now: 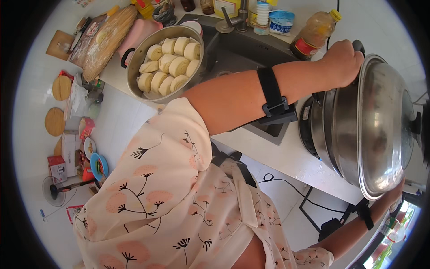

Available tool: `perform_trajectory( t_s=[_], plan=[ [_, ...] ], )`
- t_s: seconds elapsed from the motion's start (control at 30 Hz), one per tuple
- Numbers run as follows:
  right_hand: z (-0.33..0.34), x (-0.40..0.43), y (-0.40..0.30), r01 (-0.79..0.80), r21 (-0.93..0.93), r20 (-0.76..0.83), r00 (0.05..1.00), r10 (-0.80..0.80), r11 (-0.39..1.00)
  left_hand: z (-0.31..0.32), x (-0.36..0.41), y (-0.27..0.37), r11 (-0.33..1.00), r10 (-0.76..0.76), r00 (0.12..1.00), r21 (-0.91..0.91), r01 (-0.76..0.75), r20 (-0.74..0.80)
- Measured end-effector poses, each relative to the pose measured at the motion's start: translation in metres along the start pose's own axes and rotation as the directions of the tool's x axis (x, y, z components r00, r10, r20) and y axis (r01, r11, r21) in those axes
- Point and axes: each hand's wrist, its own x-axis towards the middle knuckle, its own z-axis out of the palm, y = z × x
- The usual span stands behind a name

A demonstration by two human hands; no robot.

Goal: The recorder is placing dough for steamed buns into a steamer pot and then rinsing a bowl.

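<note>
My left hand (344, 65) is closed around a black side handle (358, 47) of a stainless steel steamer pot (344, 131). A domed metal lid (379, 134) with a glass centre and a black knob (416, 127) covers the pot. My right hand (396, 195) is at the pot's opposite side, its fingers mostly hidden behind the lid's rim. Beneath the pot sits a black round-edged cooker (306, 124). Farther left, an uncovered steamer tier (132, 85) holds several rolled dough buns (179, 66) in rows.
A dark sink (248, 43) with a faucet (240, 20) lies between the tier and the cooker. Behind it stand an oil bottle (314, 33) and a blue-white bag (281, 23). A floury straw board (109, 43) leans at left. A black cable (302, 196) crosses the floor.
</note>
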Motion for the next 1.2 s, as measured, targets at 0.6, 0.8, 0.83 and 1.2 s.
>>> perform_trajectory(
  t_s=[0.6, 0.8, 0.83, 1.2],
  plan=[
    [0.021, -0.138, -0.087, 0.071, -0.180, 0.011, 0.997, -0.070, 0.981, -0.112, -0.057, 0.004, 0.687, 0.510, 0.848, 0.524, -0.503, 0.144],
    [0.081, -0.194, -0.111, 0.073, -0.203, 0.069, 0.996, -0.060, 0.976, -0.208, -0.107, 0.009, 0.974, 0.216, 0.976, 0.067, -0.217, 0.023],
    [0.093, -0.203, -0.116, 0.081, -0.204, 0.086, 0.994, -0.064, 0.976, -0.222, -0.112, 0.008, 0.963, 0.257, 0.966, 0.089, -0.255, -0.013],
    [0.203, -0.281, -0.208, 0.195, -0.204, 0.311, 0.942, -0.126, 0.959, -0.412, -0.193, 0.072, 0.949, -0.312, 0.944, 0.012, 0.315, -0.106]
  ],
)
